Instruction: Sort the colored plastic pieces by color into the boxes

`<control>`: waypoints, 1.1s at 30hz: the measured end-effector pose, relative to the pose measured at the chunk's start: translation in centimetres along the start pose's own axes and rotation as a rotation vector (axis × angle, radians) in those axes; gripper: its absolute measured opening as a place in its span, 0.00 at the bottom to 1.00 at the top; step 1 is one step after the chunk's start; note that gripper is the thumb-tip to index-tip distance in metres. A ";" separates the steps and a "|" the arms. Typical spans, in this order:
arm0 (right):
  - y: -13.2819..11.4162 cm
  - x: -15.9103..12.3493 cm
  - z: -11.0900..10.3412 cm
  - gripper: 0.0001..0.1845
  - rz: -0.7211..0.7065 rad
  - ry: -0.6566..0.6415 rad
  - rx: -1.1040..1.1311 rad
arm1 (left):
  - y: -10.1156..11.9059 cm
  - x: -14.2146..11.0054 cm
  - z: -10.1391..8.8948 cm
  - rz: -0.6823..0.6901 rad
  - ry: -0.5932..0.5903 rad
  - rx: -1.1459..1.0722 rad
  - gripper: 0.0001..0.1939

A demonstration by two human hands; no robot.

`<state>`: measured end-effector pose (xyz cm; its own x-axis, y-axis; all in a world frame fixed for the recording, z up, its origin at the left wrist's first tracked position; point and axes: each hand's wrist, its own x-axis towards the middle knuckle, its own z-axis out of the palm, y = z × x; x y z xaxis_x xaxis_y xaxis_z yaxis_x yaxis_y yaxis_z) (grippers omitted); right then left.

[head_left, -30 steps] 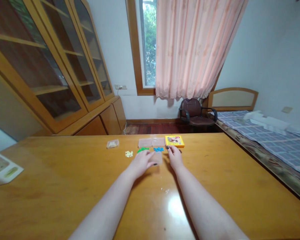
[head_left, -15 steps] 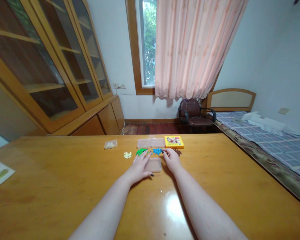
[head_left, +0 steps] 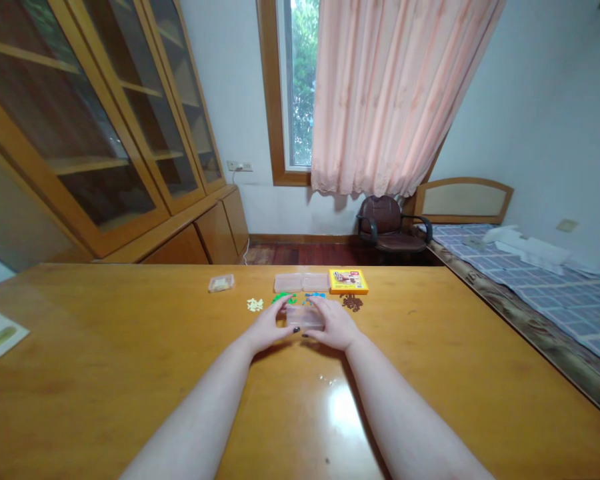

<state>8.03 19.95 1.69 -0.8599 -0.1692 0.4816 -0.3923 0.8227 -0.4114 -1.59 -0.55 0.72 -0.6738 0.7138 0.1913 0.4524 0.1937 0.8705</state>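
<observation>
Table (head_left: 180,400) fills the foreground, with a glass-fronted cabinet (head_left: 147,180) beyond it on the left, a pink curtain (head_left: 395,93) over part of the window, a bed (head_left: 520,287) cut off at the right and a dark chair (head_left: 387,230) beside it. Both forearms reach forward, cut off by the lower edge. The left hand (head_left: 266,327) and right hand (head_left: 336,325) face each other, fingers curved over the far side and thumbs at the near side, gripping a clear box (head_left: 300,317) by its ends; its contents are hard to make out. A white object (head_left: 11,325) is cropped at the left edge. Behind the hands lie a yellow box (head_left: 349,281), two clear trays (head_left: 289,283) and, farther left, a small container (head_left: 213,283). Smallest are the heaps: brown pieces (head_left: 353,303), pale pieces (head_left: 255,305), and green pieces (head_left: 284,299) and blue pieces (head_left: 315,295) partly hidden by fingers.
</observation>
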 end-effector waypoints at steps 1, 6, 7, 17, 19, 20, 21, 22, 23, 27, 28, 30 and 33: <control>0.0 0.0 0.0 0.41 0.011 0.029 -0.010 | -0.1 0.1 0.3 -0.012 0.002 -0.103 0.41; -0.6 0.0 0.1 0.36 0.031 0.168 -0.045 | 0.0 0.6 1.9 -0.050 0.053 -0.476 0.46; -0.7 0.0 0.1 0.35 0.032 0.190 -0.051 | 0.1 0.7 2.2 -0.056 0.080 -0.527 0.47; -0.8 -0.5 0.6 0.27 0.082 0.420 -0.150 | 1.4 0.5 4.0 -0.159 0.247 -0.763 0.41; -0.8 -0.6 0.8 0.24 0.100 0.436 -0.170 | 1.7 0.5 4.0 -0.172 0.276 -0.752 0.41; -0.8 -0.5 0.9 0.23 0.106 0.443 -0.187 | 1.9 0.6 3.9 -0.178 0.286 -0.748 0.41; -0.8 -0.5 1.0 0.23 0.105 0.457 -0.210 | 2.0 0.6 3.9 -0.183 0.296 -0.744 0.41; -0.7 -0.5 1.0 0.22 0.092 0.482 -0.235 | 2.0 0.6 3.9 -0.187 0.304 -0.738 0.40; -0.7 -0.4 1.1 0.22 0.067 0.516 -0.261 | 2.1 0.6 3.8 -0.189 0.311 -0.732 0.39; -0.8 -0.2 1.3 0.22 -0.048 0.668 -0.349 | 2.3 0.7 3.9 -0.207 0.333 -0.722 0.37; -0.8 -0.1 1.3 0.23 -0.062 0.689 -0.364 | 2.4 0.7 3.9 -0.214 0.338 -0.724 0.37; -1.0 0.0 1.3 0.23 -0.077 0.713 -0.384 | 2.7 0.8 3.8 -0.227 0.338 -0.723 0.36; -1.2 0.0 1.2 0.24 -0.097 0.718 -0.393 | 2.9 0.8 3.8 -0.234 0.332 -0.717 0.35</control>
<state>8.07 18.29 1.27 -0.3572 0.0296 0.9336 -0.1968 0.9747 -0.1062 1.41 3.08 1.69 -0.8927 0.4506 -0.0052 -0.1289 -0.2442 0.9611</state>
